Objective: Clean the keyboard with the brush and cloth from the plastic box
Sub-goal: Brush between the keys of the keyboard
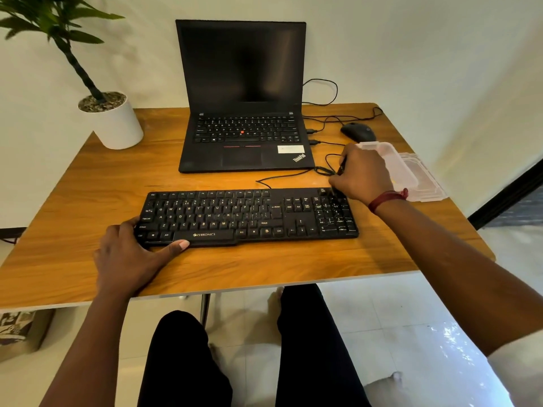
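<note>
Behind the black plastic Zebronics keyboard (249, 215), off its left end, stands a white round plant pot (117, 124). Left hand (129, 254) clamps keyboard's front-left corner w/ thumb along front edge & fingers over left end. Black open laptop (244, 113) sits behind keyboard's middle. Right hand (363, 177) over keyboard's back-right corner, fingers curled tight round slim dark brush (341, 167), bristles hidden. Clear rectangular plastic box (402, 168) just right of keyboard, behind the wrist

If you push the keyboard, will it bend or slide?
Probably slides, not bends: the keyboard looks like one rigid plastic slab on the smooth wooden table. That may be why the left hand holds its corner. Its thin cable would likely trail along floppily.
</note>
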